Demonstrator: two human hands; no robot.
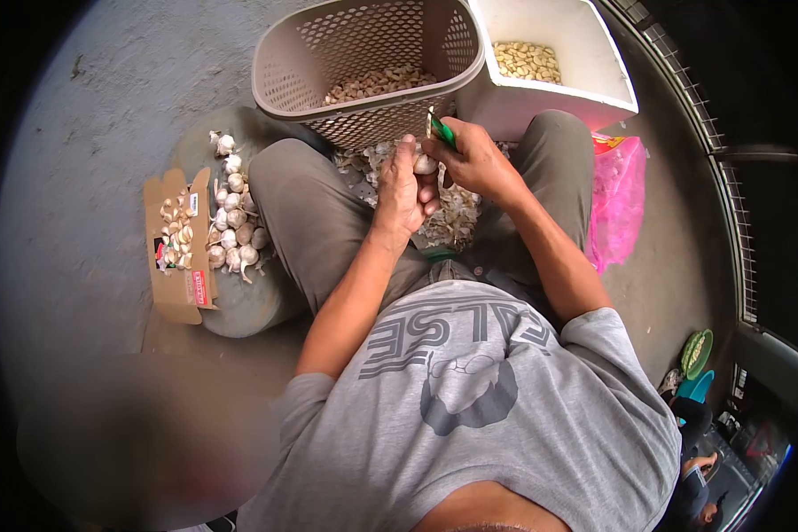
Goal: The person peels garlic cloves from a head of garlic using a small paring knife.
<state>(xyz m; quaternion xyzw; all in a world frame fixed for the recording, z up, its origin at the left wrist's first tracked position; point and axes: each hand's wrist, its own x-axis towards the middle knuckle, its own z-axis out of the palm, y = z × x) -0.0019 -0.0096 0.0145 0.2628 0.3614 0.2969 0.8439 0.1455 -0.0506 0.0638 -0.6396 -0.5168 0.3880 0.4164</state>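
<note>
Between my knees, my left hand is closed around a whitish garlic bulb. My right hand grips a small knife with a green handle, its blade pointing up and away. The right fingers meet the garlic from the right side. Loose garlic skins lie in a heap below both hands. To my left, several whole garlic bulbs rest on a round grey surface, beside an opened cardboard box holding loose cloves.
A perforated grey-brown basket with unpeeled cloves stands in front. Beside it, a white foam box holds peeled cloves. A pink plastic bag lies by my right leg. Another person is at the lower right, near a green basket.
</note>
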